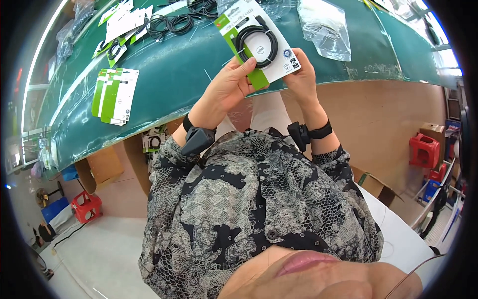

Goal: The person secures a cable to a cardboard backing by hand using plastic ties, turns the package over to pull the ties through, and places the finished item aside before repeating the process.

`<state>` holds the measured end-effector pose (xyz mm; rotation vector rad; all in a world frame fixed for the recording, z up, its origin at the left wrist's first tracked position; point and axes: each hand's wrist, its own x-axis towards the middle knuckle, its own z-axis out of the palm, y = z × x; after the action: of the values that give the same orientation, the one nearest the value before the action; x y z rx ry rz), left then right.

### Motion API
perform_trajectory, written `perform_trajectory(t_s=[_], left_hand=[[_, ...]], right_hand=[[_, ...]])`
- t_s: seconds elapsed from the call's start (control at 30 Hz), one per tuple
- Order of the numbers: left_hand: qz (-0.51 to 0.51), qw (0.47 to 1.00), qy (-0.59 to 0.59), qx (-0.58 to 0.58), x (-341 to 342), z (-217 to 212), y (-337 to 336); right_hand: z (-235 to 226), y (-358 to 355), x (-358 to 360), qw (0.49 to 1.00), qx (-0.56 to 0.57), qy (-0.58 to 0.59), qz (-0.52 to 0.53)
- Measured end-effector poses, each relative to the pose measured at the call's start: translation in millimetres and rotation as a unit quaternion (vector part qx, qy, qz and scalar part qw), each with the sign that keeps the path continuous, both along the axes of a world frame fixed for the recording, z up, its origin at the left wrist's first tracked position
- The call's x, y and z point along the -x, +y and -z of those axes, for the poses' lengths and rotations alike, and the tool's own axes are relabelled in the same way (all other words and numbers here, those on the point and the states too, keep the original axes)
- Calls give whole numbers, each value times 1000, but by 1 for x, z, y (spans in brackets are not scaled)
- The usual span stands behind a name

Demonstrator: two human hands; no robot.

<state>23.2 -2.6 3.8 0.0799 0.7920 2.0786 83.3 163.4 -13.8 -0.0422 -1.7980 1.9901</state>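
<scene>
Two hands pinching printed card (lettering, round badge), coiled black cable attached.

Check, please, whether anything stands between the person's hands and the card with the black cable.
Nothing visible does. The left hand holds the card at its lower left edge, close to the black cable. The right hand is at the lower right edge, partly hidden behind the card.
</scene>
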Motion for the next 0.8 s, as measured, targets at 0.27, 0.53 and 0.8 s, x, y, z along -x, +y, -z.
perform_trajectory(t_s=[0.27, 0.53, 0.8], left_hand=[[-131, 983, 125, 41, -10, -5, 5], [-194, 946, 251, 66, -21, -11, 7], [-240, 825, 477, 185, -12, -12, -6]], right_hand=[[-34, 31, -13, 817, -504, 240, 146], [-42, 7, -8, 755, -588, 284, 61], [-20, 13, -10, 816, -518, 247, -75]])
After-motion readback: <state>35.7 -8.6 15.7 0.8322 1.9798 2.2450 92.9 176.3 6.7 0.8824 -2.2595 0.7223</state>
